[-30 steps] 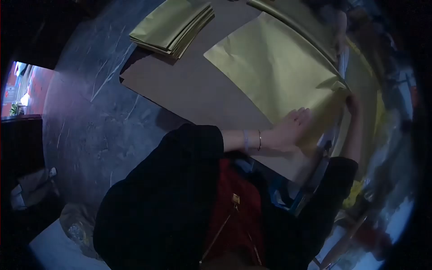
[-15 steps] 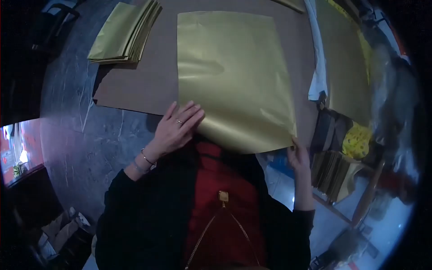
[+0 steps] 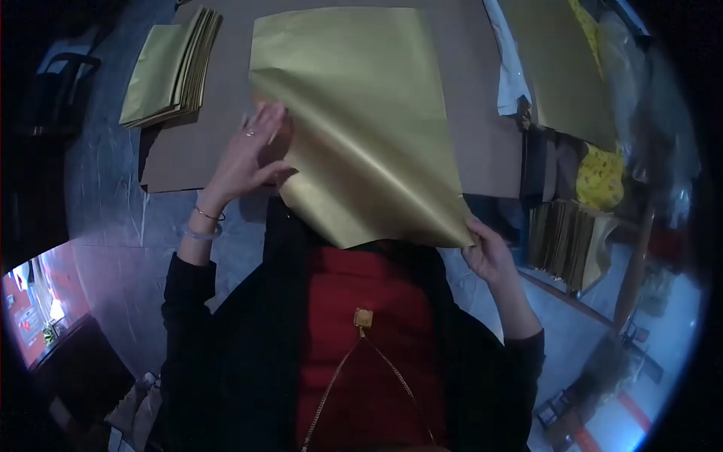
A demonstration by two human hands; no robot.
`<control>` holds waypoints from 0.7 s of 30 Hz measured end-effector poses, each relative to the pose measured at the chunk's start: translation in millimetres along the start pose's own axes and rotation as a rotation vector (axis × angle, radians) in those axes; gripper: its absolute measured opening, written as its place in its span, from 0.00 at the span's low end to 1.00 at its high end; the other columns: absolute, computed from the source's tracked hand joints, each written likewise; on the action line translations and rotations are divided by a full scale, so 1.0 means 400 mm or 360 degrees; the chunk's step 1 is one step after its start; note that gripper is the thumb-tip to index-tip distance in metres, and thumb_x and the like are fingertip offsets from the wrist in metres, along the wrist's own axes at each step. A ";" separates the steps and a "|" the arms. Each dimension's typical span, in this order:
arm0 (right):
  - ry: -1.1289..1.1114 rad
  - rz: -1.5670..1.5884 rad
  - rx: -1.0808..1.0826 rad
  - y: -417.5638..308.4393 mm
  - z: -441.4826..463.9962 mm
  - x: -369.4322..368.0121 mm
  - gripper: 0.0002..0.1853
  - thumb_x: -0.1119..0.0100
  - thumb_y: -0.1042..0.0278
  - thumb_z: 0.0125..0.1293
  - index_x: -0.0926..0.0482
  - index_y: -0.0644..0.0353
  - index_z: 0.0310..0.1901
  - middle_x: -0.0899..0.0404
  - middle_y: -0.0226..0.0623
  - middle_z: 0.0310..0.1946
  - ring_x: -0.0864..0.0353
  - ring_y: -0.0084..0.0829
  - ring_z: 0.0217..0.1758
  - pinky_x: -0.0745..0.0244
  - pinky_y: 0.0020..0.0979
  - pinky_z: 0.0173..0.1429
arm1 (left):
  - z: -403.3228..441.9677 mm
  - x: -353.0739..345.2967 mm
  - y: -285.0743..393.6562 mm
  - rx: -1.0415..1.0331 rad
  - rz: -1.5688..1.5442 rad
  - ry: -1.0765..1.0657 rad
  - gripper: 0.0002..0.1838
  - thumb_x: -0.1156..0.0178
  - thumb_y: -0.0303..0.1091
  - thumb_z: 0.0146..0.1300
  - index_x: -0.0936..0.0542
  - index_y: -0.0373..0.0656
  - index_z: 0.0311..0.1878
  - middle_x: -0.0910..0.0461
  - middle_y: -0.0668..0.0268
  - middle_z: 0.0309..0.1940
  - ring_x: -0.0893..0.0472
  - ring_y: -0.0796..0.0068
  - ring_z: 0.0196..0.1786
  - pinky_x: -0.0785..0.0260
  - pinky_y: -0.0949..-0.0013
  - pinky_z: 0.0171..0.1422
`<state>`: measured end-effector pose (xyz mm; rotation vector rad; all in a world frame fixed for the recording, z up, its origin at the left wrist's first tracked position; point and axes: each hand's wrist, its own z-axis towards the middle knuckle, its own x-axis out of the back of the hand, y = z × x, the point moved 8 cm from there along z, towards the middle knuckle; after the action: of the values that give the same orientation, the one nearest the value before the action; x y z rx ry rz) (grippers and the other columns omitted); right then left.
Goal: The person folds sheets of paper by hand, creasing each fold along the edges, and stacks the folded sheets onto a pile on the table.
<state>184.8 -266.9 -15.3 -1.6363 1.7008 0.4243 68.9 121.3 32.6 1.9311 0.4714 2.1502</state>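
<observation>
Grey table [image 3: 105, 196], brown board [image 3: 173, 166] on it, gold sheet [image 3: 361, 98] pinched at one corner

The sheet lies partly on the board, near end curled and off its edge, by the torso. Folded stack [image 3: 169, 71] sits left of it, apart. The left hand [image 3: 245, 158] is spread wide at the sheet's left edge; the right hand [image 3: 489, 252] grips its near right corner.

The left hand [image 3: 252, 154] has moved farther up the side of the sheet [image 3: 376, 75], where a diagonal ridge now runs. The right hand [image 3: 491, 255] has drawn its corner nearer the body.
</observation>
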 end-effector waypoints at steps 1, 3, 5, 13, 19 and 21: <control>0.0125 -0.0072 -0.0007 0.004 -0.014 -0.035 0.20 0.49 0.68 0.69 0.35 0.68 0.59 0.22 0.44 0.46 0.17 0.33 0.42 0.16 0.27 0.36 | 0.000 -0.009 0.065 -0.0150 -0.0068 -0.0083 0.49 0.38 0.60 0.54 0.47 0.46 0.73 0.49 0.58 0.73 0.50 0.54 0.75 0.58 0.49 0.76; 0.0244 -0.0156 -0.0039 0.005 -0.031 -0.079 0.20 0.50 0.67 0.69 0.35 0.68 0.59 0.23 0.46 0.47 0.17 0.34 0.43 0.15 0.30 0.38 | -0.008 -0.051 0.191 -0.0353 -0.0234 -0.0287 0.50 0.41 0.65 0.53 0.46 0.48 0.73 0.49 0.58 0.73 0.51 0.54 0.75 0.59 0.50 0.77; 0.0193 -0.0204 -0.0036 0.004 -0.028 -0.110 0.21 0.51 0.66 0.69 0.35 0.70 0.58 0.23 0.49 0.48 0.17 0.37 0.41 0.14 0.35 0.39 | -0.013 -0.086 0.277 -0.0455 -0.0157 -0.0368 0.57 0.36 0.66 0.47 0.49 0.45 0.73 0.55 0.53 0.74 0.54 0.51 0.76 0.59 0.50 0.77; -0.0099 0.0394 -0.0101 0.016 -0.002 -0.172 0.20 0.58 0.65 0.71 0.36 0.75 0.56 0.23 0.57 0.47 0.15 0.44 0.40 0.13 0.40 0.41 | -0.032 -0.106 0.460 -0.0365 -0.0225 0.0155 0.52 0.32 0.50 0.48 0.49 0.45 0.72 0.59 0.45 0.73 0.55 0.42 0.75 0.54 0.37 0.71; -0.0023 -0.0316 -0.0147 0.007 -0.018 -0.140 0.22 0.60 0.60 0.73 0.34 0.74 0.56 0.20 0.55 0.42 0.15 0.45 0.38 0.15 0.38 0.40 | -0.086 -0.048 0.430 -0.0290 0.0254 0.0480 0.21 0.45 0.34 0.58 0.25 0.41 0.55 0.26 0.57 0.57 0.30 0.56 0.64 0.40 0.49 0.67; 0.0100 -0.1611 0.0031 -0.057 -0.028 -0.120 0.26 0.63 0.52 0.75 0.32 0.70 0.58 0.17 0.49 0.38 0.15 0.44 0.38 0.20 0.36 0.43 | -0.123 -0.021 0.426 -0.0369 0.0324 0.0366 0.20 0.45 0.34 0.58 0.24 0.41 0.54 0.25 0.57 0.56 0.29 0.56 0.63 0.38 0.49 0.66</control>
<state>200.3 -243.2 31.0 -2.2372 0.7189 -0.1464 30.5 -44.1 83.9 1.6798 0.0558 2.4434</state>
